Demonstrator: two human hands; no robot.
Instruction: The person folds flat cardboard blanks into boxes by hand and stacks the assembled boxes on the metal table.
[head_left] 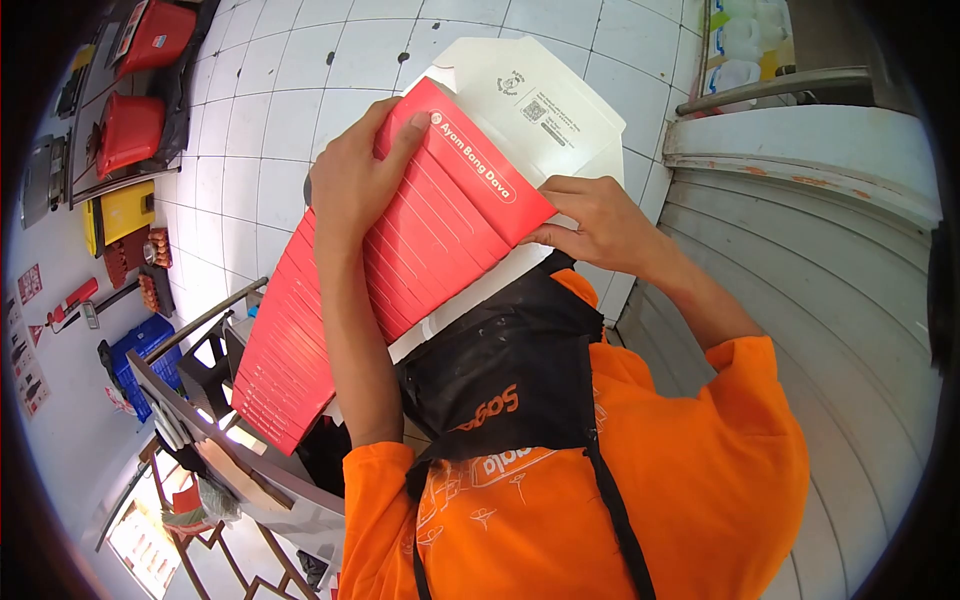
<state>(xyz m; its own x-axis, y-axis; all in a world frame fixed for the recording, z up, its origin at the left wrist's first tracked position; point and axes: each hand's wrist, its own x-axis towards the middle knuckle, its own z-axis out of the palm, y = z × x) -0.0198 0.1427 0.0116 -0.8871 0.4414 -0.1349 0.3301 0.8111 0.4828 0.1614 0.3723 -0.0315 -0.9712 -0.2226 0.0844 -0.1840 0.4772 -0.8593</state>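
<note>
A long stack of nested red cardboard food boxes (420, 240), lettered "Ayam Bang Dava" on the end one, slants across the front of my body. The end box's white flap (545, 105), printed with a logo and a QR code, stands open. My left hand (365, 165) is wrapped over the stack's upper side, its thumb lying on the red face near the lettering. At the near lower corner of the end box, my right hand (600, 225) pinches the edge between thumb and fingers.
White tiles (280, 110) cover the floor. To the left are red plastic tubs (130, 135), a yellow container (122, 215), egg trays (155, 285), a fire extinguisher (75, 297) and a blue crate (150, 350). A counter edge (220, 460) runs below the stack. Grey slatted panelling (760, 290) borders the right.
</note>
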